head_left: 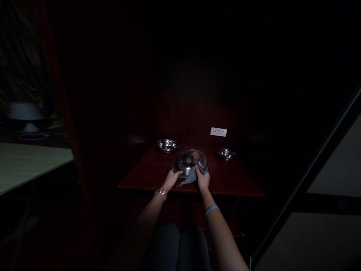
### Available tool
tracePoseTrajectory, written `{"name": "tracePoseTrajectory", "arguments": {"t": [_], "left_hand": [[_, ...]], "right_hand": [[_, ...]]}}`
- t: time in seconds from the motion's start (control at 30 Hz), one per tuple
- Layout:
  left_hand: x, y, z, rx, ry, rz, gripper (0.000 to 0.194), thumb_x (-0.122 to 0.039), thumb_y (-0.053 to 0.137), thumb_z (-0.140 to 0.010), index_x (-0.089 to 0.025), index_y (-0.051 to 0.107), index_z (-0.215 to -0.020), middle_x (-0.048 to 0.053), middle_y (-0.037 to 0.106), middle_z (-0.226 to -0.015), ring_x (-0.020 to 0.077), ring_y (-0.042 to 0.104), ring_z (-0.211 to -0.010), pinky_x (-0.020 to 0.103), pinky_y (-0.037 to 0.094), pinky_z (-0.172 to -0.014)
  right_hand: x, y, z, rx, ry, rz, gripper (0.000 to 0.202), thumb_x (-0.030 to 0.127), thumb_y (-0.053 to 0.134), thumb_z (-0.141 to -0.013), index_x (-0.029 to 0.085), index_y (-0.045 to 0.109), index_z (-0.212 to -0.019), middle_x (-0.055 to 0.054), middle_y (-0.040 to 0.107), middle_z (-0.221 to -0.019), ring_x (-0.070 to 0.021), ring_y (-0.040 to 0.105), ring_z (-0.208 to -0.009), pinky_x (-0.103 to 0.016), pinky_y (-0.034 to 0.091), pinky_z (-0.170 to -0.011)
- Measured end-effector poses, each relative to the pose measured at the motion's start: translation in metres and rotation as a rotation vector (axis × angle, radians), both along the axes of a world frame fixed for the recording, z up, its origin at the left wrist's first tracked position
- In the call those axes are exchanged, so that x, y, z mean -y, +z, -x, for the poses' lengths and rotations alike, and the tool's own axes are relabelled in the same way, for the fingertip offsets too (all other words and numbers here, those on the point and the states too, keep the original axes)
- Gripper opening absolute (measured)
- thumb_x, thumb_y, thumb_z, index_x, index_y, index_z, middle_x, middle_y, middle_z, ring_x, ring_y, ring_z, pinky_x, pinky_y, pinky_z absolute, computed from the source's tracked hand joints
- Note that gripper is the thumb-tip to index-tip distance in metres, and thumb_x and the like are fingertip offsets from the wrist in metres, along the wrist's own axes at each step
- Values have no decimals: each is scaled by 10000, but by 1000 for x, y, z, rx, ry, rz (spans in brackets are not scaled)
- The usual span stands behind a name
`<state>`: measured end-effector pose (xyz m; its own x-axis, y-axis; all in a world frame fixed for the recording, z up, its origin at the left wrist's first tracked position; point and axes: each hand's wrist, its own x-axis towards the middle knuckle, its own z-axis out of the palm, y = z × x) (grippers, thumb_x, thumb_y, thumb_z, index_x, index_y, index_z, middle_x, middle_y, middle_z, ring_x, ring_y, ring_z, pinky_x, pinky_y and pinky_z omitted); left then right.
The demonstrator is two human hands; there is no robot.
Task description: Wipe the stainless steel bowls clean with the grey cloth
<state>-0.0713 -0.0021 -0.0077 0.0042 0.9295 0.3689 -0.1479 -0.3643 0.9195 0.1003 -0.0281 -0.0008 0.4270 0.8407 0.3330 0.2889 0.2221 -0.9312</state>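
A large shiny metal bowl [186, 161] is at the middle of the dark red table, tilted toward me. My left hand [170, 179] grips its near left rim, thumb over the edge. On the near right side, my right hand [203, 180] is closed on a grey cloth [190, 177] pressed against the bowl's rim. One corner of the cloth hangs down between my hands. The fingers under the rim are hidden, and the scene is very dim.
Two smaller metal bowls stand farther back, a left bowl [167, 146] and a right bowl [226, 154]. A white power socket [219, 131] sits on the back wall. The red table [234, 180] has its front edge before my knees. A lamp [26, 112] and pale tabletop [31, 162] are at left.
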Motion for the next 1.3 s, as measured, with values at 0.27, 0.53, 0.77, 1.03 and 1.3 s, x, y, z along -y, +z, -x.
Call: {"name": "tracePoseTrajectory", "arguments": {"t": [0.27,0.53,0.77,1.03,1.3], "left_hand": [[-8,-4,5,80,169,-122,592,-139,677,-629,-191,496,-1191,64,601,-1214,247,555,-1190,422,369,-1098],[-1,1,2,-19,97,-10,417,-302,661,-726,-120,635,-1100,126,694,-1164,256,624,-1126,398,446,-1034],[11,5,-3,-276,-15,-85,542,-408,735,-701,-111,641,-1145,140,699,-1165,260,651,-1089,398,475,-999],[19,10,-5,-329,20,-145,503,-417,718,-725,-129,661,-1134,130,702,-1160,263,643,-1107,398,475,-995],[8,1,0,-262,55,-94,416,-366,703,-729,-131,662,-1070,128,715,-1115,257,661,-1050,396,480,-977]], "right_hand": [[-3,-4,-2,-2,-12,-29,422,510,625,-757,141,772,-898,-106,765,-920,-267,721,-888,-297,539,-781],[-5,-6,-3,-80,6,-66,443,498,633,-754,114,763,-931,-122,761,-926,-269,716,-902,-302,537,-786],[-4,-3,-6,-147,-13,-66,504,508,644,-737,85,755,-987,-129,760,-921,-273,713,-895,-302,540,-775],[-7,-8,-5,-100,36,-36,469,499,655,-719,109,763,-957,-122,758,-942,-280,718,-902,-321,551,-777],[-5,-6,-4,-40,-9,15,469,518,643,-722,110,772,-912,-134,759,-917,-288,722,-884,-311,550,-747]]}}
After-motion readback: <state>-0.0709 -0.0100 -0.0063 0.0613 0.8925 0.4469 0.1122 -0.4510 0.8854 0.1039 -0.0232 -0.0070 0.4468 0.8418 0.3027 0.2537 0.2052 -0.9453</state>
